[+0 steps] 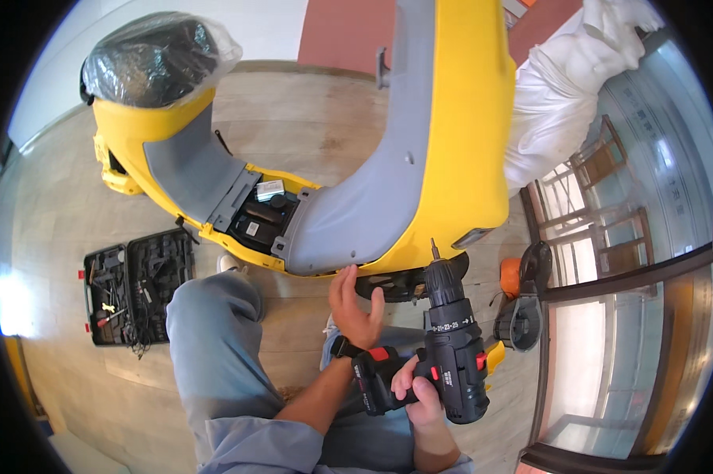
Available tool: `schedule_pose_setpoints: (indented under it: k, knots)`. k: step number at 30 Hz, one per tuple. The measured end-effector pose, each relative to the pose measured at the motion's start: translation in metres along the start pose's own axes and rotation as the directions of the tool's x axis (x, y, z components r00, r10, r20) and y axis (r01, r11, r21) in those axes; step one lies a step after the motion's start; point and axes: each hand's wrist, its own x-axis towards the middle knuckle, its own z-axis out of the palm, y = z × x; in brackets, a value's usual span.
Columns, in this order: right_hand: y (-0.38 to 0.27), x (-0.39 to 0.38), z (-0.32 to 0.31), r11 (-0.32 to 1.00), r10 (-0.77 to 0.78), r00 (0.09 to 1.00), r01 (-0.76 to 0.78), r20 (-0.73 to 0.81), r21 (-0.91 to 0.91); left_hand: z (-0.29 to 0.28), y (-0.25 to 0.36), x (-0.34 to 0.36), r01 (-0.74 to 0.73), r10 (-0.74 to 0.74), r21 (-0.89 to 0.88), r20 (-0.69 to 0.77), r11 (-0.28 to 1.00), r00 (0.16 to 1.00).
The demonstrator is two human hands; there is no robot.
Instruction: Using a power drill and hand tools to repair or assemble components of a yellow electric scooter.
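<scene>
Drill (pixel 457 355), black with red accents, sits in the right grip (pixel 420 397), which is clamped around it, the bit (pixel 435 250) pointing toward the yellow scooter (pixel 467 118). The left grip (pixel 358 312) has its fingers apart at the scooter's lower edge; contact is unclear. An open black tool case (pixel 128 254) lies on the floor (pixel 52 213).

yellow-and-grey plastic scooter (pixel 467 118): front's top cut off | black-and-red plastic drill (pixel 455 347): grip partly hidden by right hand (pixel 421 397) | open black plastic case (pixel 126 268): contents mostly too small to tell
</scene>
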Motion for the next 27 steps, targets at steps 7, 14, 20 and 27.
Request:
schedule_pose_setpoints:
  k: [7,14,20,27]
  knots:
    - [-0.014,0.006,0.000,0.969,-0.139,0.990,0.135,0.004,0.204,-0.002,0.008,0.039,-0.042,0.042,0.053,-0.001,0.998,0.999]
    - [-0.025,0.018,0.010,0.933,-0.149,0.986,0.163,-0.070,0.319,0.004,0.003,0.052,0.001,-0.003,0.061,0.023,0.998,1.000]
    - [-0.020,0.020,0.012,0.927,-0.225,0.968,0.247,-0.111,0.282,0.004,0.002,0.053,-0.060,0.054,0.090,0.065,0.994,0.996]
    - [-0.011,0.017,0.013,0.909,-0.216,0.976,0.213,-0.030,0.358,0.008,0.010,0.018,0.112,-0.126,-0.127,-0.107,0.986,0.986]
